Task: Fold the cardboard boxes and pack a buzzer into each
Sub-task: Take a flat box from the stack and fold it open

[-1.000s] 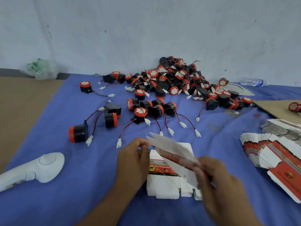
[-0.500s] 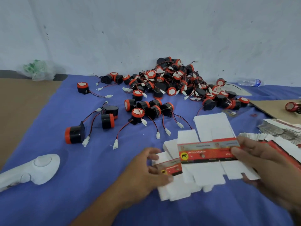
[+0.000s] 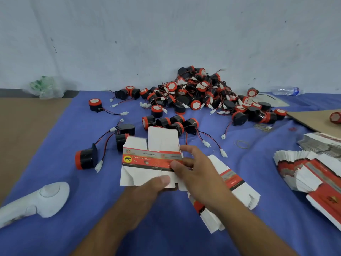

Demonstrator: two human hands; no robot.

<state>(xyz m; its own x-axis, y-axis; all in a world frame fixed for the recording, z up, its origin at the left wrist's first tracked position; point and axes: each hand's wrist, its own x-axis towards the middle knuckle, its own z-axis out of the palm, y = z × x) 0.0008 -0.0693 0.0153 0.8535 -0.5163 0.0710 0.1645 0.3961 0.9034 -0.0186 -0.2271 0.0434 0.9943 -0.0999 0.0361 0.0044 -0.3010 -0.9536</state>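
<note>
While the flat box (image 3: 149, 159) sits in both grips: I judge the step to be popping it open into a sleeve. No flap is folded yet, and no packed box shows anywhere.
Left grip (image 3: 147, 191): closed on the box's near edge, with the thumb lying on top of the white flap. The fingers are hidden beneath.
Right grip (image 3: 195, 172): pinching the box's right end, thumb on the red printed band, forefinger reaching up past the top of that band.
Box position: straight in front of me over the blue-covered table (image 3: 267, 218), between the two grips, printed face toward me.
Long axis: the red band runs left to right across me, and the white flaps stick out toward me and away from me. Squeezing the two ends toward each other is what should square it up, I reckon.
Loose buzzer (image 3: 85, 157): on the table to the left of the box, apart from it, wires trailing. It is nearer my left grip, so that one would fetch it.
Buzzer pile (image 3: 199, 93): at the far side by the wall, well apart.
Spare flats: one stack (image 3: 230, 183) under my right wrist, and a fanned stack (image 3: 304, 169) off to the right.
</note>
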